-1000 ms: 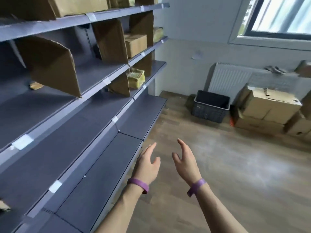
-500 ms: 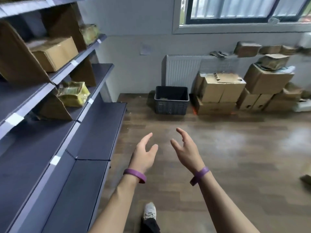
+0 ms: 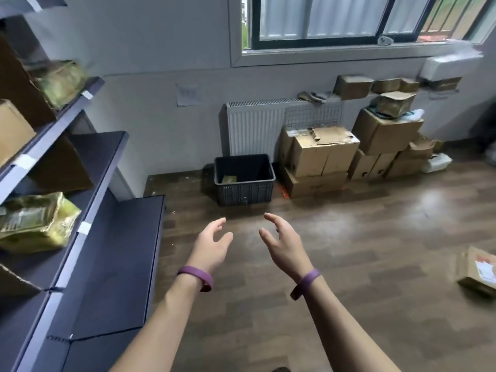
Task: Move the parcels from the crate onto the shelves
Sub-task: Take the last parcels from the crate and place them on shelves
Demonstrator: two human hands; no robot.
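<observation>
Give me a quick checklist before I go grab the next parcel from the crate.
1. Left hand free: ok, open and empty.
2. Right hand free: ok, open and empty.
3. Parcel left in the dark crate: ok, one small parcel shows in its left corner.
4. Floor path to the crate: ok, bare boards ahead; the loose box lies far right.
5. Free shelf space: ok, lower boards are bare.
6. Parcel weight: cannot tell.

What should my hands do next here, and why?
Probably step toward the dark crate by the radiator and reach down into it. Both the left hand and the right hand are open and hold nothing, well short of the crate, and one small parcel shows in its left corner, not yet on the shelves.
</observation>
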